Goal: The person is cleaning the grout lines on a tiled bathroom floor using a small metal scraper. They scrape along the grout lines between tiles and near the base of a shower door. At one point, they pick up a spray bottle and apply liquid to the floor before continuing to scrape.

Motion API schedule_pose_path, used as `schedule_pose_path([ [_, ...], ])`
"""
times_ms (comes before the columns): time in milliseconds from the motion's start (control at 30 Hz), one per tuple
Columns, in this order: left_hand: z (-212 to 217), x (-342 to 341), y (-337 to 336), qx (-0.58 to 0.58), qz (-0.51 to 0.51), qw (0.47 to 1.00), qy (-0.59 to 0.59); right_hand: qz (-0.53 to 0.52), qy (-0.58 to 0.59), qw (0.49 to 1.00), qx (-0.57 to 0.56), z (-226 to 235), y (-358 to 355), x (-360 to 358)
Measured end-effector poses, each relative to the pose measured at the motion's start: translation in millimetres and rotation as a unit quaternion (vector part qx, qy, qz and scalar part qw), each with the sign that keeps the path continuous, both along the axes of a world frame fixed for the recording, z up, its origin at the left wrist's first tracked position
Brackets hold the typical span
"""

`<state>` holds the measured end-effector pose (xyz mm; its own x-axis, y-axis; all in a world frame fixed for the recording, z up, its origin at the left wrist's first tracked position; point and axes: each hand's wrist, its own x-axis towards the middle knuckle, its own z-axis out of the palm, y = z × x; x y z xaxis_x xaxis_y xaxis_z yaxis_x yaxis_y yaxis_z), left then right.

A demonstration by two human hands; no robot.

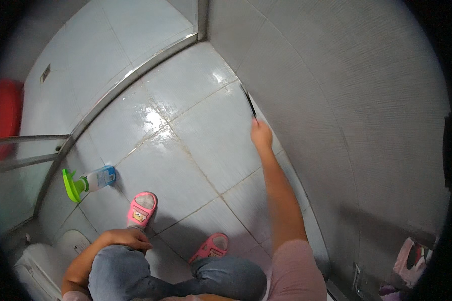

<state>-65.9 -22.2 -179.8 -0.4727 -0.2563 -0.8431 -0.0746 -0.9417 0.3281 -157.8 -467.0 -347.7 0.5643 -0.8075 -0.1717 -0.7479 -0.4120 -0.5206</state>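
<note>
Tiled floor [211, 130], wet patches. My right hand [261, 135] grips a slim dark tool [248, 100] at its right edge, by the wall [326, 90]. Left hand [128, 238] on knee [116, 261], can't tell if fingers are spread.

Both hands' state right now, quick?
Left hand: resting at the left knee, nothing visible in it; open or closed can't be told.
Right hand: closed, holding a thin dark tool.

two slippers [139, 214], one spray bottle [98, 178] and one tool [249, 102] show.
</note>
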Motion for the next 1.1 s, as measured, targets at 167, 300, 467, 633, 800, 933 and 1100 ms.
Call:
schedule_pose_path([
  [167,-1,-23,0,-0.03,0.065,0.995,0.064,-0.01,0.049,0.999,0.012,30,-21,77],
  [300,-17,-30,18,-0.046,0.109,0.991,0.065,-0.061,0.028,0.997,0.032,16,-32,-62],
  [467,-4,-24,26,0.01,0.091,0.994,0.057,-0.092,0.187,0.978,-0.016,55,6,-263],
  [633,-21,-36,-57,-0.104,-0.183,0.975,0.07,-0.017,0.097,0.987,-0.125,24,-1,-339],
  [800,-36,-23,-102,-0.297,-0.245,0.922,-0.025,-0.137,0.201,0.967,0.071,51,17,-212],
  [933,-23,-44,-173,-0.302,-0.114,0.946,0.023,-0.233,0.182,0.955,0.0,60,61,-325],
  [1100,-45,-159,-227,-0.087,0.073,0.985,0.133,-0.192,0.275,0.932,0.135,79,126,-321],
])
